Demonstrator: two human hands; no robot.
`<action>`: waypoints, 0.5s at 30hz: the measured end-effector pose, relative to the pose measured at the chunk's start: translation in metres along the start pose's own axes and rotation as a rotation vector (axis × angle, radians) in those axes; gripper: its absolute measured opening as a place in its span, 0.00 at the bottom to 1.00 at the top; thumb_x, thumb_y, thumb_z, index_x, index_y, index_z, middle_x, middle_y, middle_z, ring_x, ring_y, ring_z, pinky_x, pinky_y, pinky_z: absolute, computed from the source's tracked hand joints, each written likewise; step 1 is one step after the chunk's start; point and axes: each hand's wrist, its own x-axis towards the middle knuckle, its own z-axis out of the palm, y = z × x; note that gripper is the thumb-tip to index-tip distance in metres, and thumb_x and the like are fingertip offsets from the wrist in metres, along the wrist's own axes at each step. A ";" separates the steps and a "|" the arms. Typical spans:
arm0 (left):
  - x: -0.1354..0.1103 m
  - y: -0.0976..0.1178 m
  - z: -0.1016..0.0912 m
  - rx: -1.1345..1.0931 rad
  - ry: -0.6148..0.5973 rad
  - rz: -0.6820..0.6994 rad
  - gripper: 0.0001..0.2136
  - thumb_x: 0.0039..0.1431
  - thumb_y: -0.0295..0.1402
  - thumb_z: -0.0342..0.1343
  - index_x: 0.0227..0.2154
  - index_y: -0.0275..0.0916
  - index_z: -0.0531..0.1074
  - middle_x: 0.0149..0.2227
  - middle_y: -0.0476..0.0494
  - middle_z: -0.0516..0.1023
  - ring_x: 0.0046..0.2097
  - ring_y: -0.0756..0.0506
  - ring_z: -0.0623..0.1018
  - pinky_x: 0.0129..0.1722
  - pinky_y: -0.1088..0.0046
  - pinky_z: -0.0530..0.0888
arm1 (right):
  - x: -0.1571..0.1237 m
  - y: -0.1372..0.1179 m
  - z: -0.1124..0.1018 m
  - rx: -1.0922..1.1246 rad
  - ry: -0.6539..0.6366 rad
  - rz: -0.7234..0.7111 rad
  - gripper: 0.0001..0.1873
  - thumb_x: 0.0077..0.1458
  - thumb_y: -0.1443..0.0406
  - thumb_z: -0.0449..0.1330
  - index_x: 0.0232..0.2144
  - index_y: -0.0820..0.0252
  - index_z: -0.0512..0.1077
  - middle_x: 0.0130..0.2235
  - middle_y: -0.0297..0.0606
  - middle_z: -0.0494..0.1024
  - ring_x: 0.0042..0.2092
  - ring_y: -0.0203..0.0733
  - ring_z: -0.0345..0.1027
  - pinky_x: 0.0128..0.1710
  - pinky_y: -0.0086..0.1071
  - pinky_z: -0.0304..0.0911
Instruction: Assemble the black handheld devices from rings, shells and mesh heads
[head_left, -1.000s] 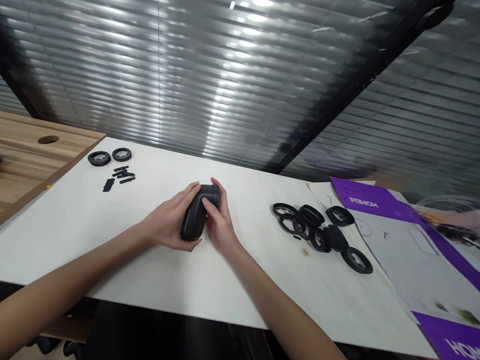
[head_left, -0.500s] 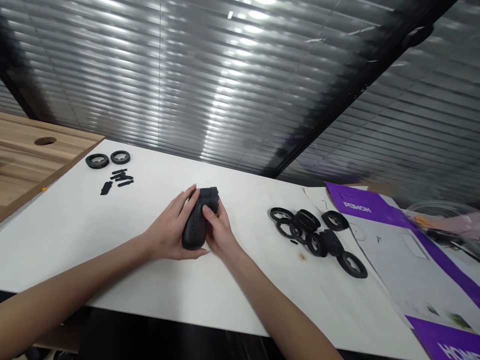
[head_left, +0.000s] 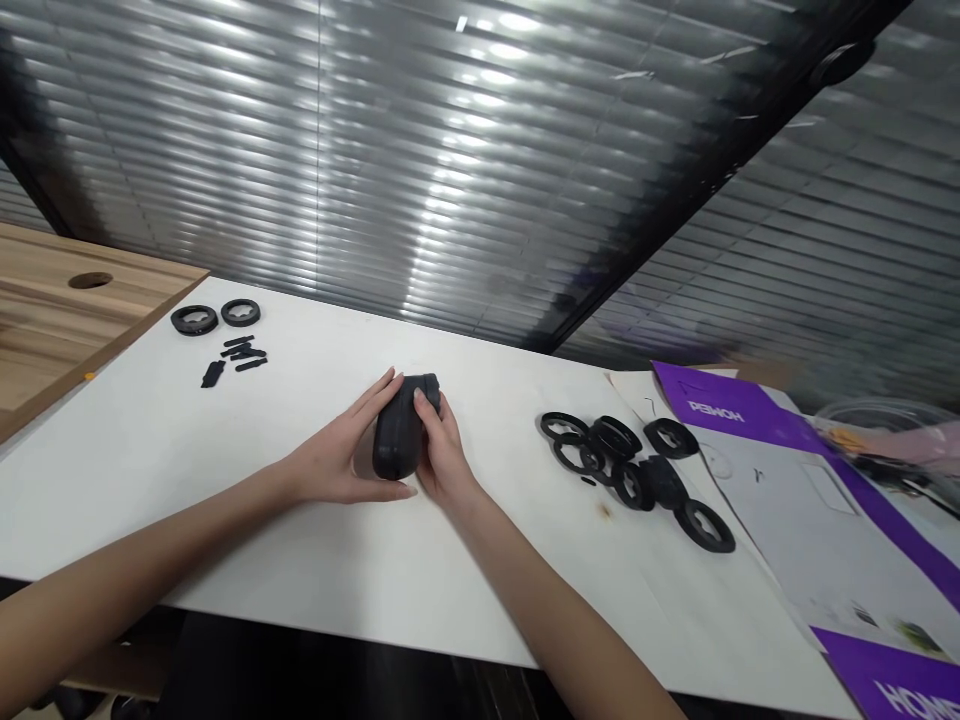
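Both of my hands hold a black, rounded handheld device (head_left: 399,436) just above the white table (head_left: 187,470), near its middle. My left hand (head_left: 341,455) cups its left side, fingers stretched along the body. My right hand (head_left: 442,450) wraps the right side, with the thumb pressed on the top. The device's far end points away from me.
A heap of several black rings (head_left: 637,470) lies to the right. Two black rings (head_left: 216,317) and small black bits (head_left: 236,358) lie at the far left. Purple-and-white sheets (head_left: 810,490) cover the right side, a clear container (head_left: 892,430) behind them. A wooden surface (head_left: 52,320) adjoins on the left. Blinds stand behind.
The device has tipped up a little in my hands, and my right thumb has shifted onto its top. The hands stay in the same place.
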 end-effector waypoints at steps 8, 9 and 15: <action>0.004 0.005 -0.009 -0.068 0.040 0.118 0.39 0.65 0.33 0.63 0.76 0.49 0.54 0.77 0.35 0.53 0.76 0.32 0.56 0.73 0.47 0.62 | 0.004 0.000 -0.001 0.103 0.025 0.028 0.29 0.43 0.48 0.79 0.39 0.52 0.72 0.38 0.30 0.79 0.41 0.39 0.76 0.39 0.30 0.74; 0.005 0.006 -0.010 -0.075 0.054 0.130 0.37 0.65 0.32 0.62 0.75 0.48 0.57 0.76 0.34 0.55 0.76 0.32 0.58 0.73 0.47 0.62 | 0.005 -0.001 -0.002 0.125 0.016 0.037 0.28 0.44 0.47 0.78 0.39 0.53 0.73 0.38 0.30 0.80 0.41 0.40 0.76 0.39 0.30 0.75; 0.009 0.011 -0.013 -0.271 0.240 -0.056 0.22 0.65 0.31 0.63 0.61 0.47 0.74 0.67 0.36 0.69 0.69 0.34 0.68 0.68 0.50 0.68 | 0.014 0.004 -0.008 0.229 -0.023 0.079 0.23 0.49 0.47 0.76 0.37 0.53 0.75 0.39 0.31 0.80 0.45 0.41 0.77 0.43 0.33 0.76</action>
